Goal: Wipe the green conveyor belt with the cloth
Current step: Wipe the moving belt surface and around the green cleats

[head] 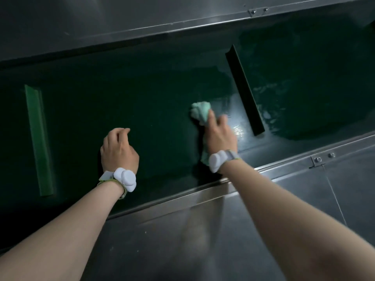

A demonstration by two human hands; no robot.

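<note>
Right hand [220, 134] has fingers curled around a bunched pale-green cloth [199, 112], pressing it down on the green conveyor belt [152, 94]; cloth sticks out ahead of the fingers and trails under the wrist. Left hand [118, 148] holds nothing, fingers loosely curled, fingertips resting on the belt. Mid-wipe step. Cloth sits just beside the dark cleat [244, 91], next to a wet shiny patch [238, 129]. Likely next: sweep the cloth across the dull belt toward the light green cleat [38, 138]. Steel side rail [203, 191] nearest the person.

far steel panel [101, 15] | near steel ledge [203, 240], bolted bracket [317, 159] | dim light
</note>
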